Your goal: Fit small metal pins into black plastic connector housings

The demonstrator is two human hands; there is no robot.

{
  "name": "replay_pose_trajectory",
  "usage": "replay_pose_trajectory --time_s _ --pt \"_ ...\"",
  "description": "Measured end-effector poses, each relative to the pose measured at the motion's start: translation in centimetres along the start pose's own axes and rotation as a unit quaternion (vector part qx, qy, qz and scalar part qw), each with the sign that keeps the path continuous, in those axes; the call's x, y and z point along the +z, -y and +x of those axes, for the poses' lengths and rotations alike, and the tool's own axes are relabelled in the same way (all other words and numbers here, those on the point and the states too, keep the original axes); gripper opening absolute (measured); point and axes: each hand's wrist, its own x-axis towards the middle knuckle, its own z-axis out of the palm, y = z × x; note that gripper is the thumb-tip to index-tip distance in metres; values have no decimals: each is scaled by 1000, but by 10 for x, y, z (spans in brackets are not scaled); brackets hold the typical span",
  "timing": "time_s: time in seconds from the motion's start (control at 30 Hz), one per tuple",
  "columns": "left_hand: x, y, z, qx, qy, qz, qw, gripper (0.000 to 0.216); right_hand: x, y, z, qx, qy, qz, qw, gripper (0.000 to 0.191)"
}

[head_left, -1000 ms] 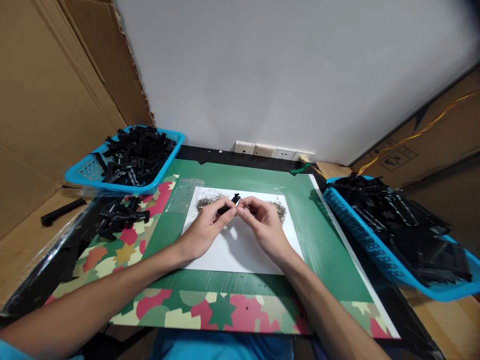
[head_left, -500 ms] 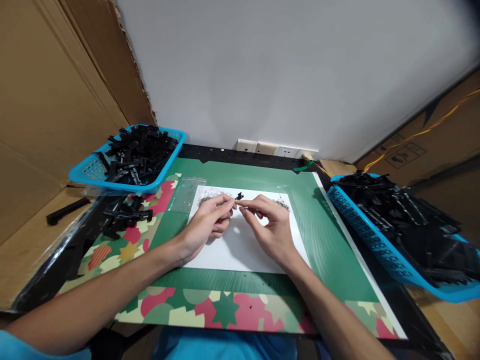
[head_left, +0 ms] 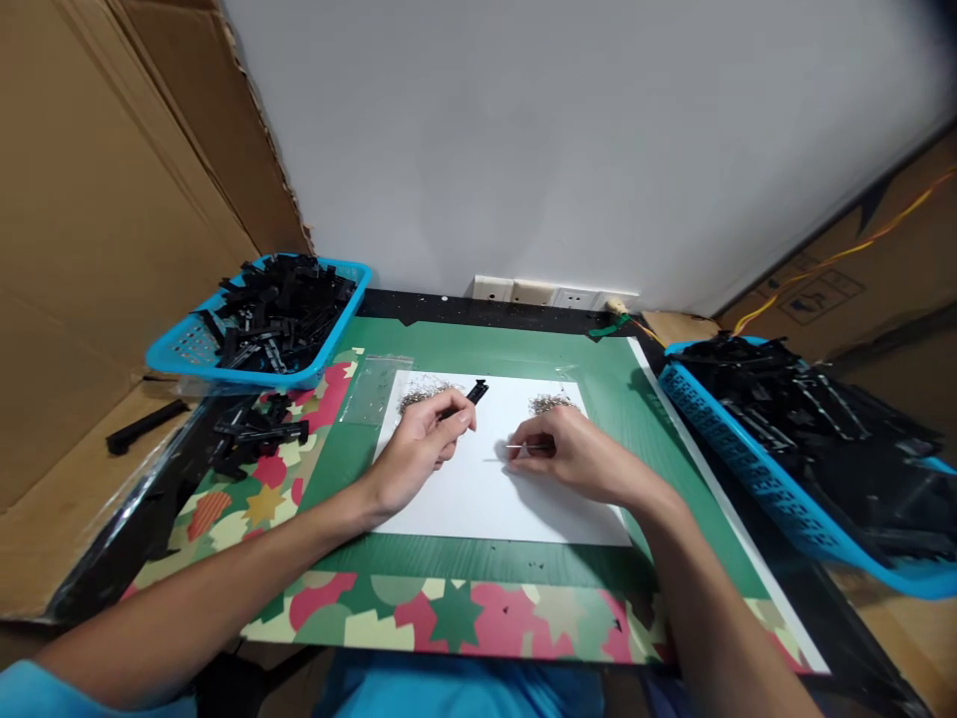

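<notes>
White paper sheet [head_left: 478,504] on green mat [head_left: 643,469]: left hand [head_left: 417,451] pinches slim black plastic clip [head_left: 473,393], angled up-right; right hand [head_left: 572,456], apart, pinches thin metal pin [head_left: 517,447] pointing left toward it.

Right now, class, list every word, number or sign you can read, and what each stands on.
No text can be read.
Printed marks on the cardboard box at the right: too small and blurred to read.
</notes>
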Motion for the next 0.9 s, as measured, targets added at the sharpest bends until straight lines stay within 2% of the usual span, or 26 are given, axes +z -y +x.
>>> replay_pose_trajectory --time_s 0.17,0.5,0.67,0.8,0.9 --pt "1 -1 0 1 -8 31 999 27 3 -1 1 22 -4 -12 1000 12" --pt "0 6 1 31 -28 128 991 26 9 3 -1 7 3 2 1000 18" --pt "-2 6 2 65 -17 195 979 25 4 12 -2 -5 21 43 999 12" --pt "0 7 1 74 1 222 972 29 3 22 -2 -14 -18 100 995 20" --pt "3 7 1 68 19 192 979 29 8 24 -1 -27 -56 117 991 20"
